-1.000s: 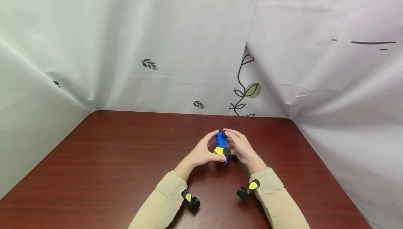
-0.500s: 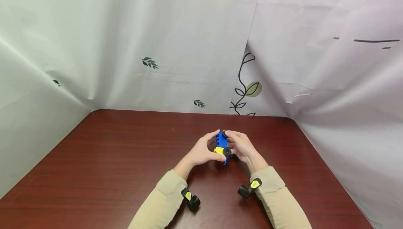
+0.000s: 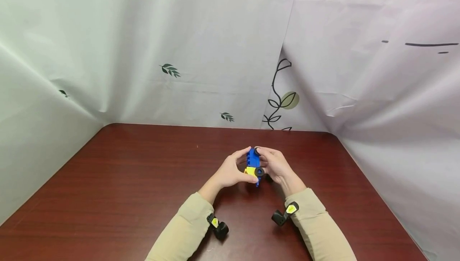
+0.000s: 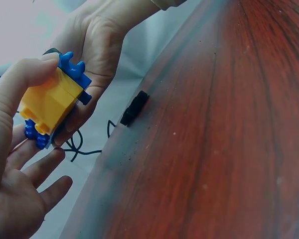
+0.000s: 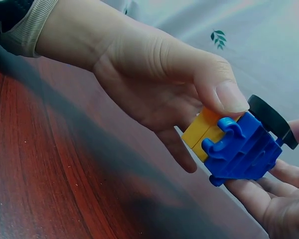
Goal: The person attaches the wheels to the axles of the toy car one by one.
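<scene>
Between both hands is a toy car of building blocks, its blue body (image 3: 253, 159) standing on end above the table. A yellow block (image 4: 50, 102) forms its near end, and black wheels (image 3: 259, 172) face right. My left hand (image 3: 228, 173) grips it from the left, thumb on the near end and fingers at the far end. With curled fingers, my right hand (image 3: 278, 169) holds the right side near the far wheel. The right wrist view shows a blue piece with two hooks (image 5: 241, 152) beside a large black wheel (image 5: 271, 119). Fingers hide the far side.
A brown wooden table (image 3: 151, 181) lies beneath the hands, with white printed sheeting (image 3: 215, 53) behind and at the sides. The left wrist view has a small black object (image 4: 134, 108) at the table's edge, close to a thin dark cable (image 4: 79, 151).
The head view has tipped slightly downward, so the wall prints sit a little higher. Both hands keep nearly the same hold on the toy car.
</scene>
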A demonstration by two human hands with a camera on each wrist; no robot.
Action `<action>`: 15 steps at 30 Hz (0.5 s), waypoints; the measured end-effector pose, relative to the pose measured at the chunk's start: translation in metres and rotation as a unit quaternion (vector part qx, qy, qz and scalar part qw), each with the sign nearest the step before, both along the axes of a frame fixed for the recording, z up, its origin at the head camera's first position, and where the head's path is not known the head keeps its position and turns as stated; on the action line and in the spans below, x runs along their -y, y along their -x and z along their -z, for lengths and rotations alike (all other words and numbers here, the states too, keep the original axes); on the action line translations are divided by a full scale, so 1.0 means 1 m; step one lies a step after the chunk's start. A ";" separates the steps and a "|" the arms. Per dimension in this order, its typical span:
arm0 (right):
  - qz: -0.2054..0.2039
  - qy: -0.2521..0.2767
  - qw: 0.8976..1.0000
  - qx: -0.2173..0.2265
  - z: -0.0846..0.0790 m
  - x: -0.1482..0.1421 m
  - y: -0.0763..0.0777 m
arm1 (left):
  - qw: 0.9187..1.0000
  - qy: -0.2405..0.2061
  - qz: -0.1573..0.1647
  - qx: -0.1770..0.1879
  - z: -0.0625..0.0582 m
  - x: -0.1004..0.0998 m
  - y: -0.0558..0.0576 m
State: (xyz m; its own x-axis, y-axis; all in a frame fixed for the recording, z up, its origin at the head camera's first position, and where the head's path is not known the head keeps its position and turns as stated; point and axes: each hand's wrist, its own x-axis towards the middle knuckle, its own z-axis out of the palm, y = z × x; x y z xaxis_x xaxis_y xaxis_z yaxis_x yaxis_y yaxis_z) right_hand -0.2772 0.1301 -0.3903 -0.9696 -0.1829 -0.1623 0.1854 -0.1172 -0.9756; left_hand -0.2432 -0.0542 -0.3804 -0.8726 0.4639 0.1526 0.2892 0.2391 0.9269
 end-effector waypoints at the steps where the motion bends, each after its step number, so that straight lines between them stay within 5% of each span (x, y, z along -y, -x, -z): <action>1: 0.004 -0.001 1.000 0.002 0.000 0.000 0.000 | 1.000 -0.001 -0.001 0.001 -0.001 0.000 -0.001; 8: 0.019 -0.016 1.000 0.004 0.000 0.002 0.000 | 1.000 0.005 -0.002 -0.001 0.000 0.000 0.000; 15: 0.029 -0.025 0.999 -0.009 0.000 0.005 -0.001 | 1.000 -0.009 -0.004 0.005 0.027 -0.003 0.021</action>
State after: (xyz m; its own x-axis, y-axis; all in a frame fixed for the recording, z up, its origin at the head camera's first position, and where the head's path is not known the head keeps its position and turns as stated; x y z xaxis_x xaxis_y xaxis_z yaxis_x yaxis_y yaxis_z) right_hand -0.2763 0.1246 -0.3903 -0.9814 -0.1176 -0.1516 0.1613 -0.0777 -0.9838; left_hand -0.2637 -0.0515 -0.4069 -0.8776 0.4550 0.1513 0.2775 0.2245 0.9341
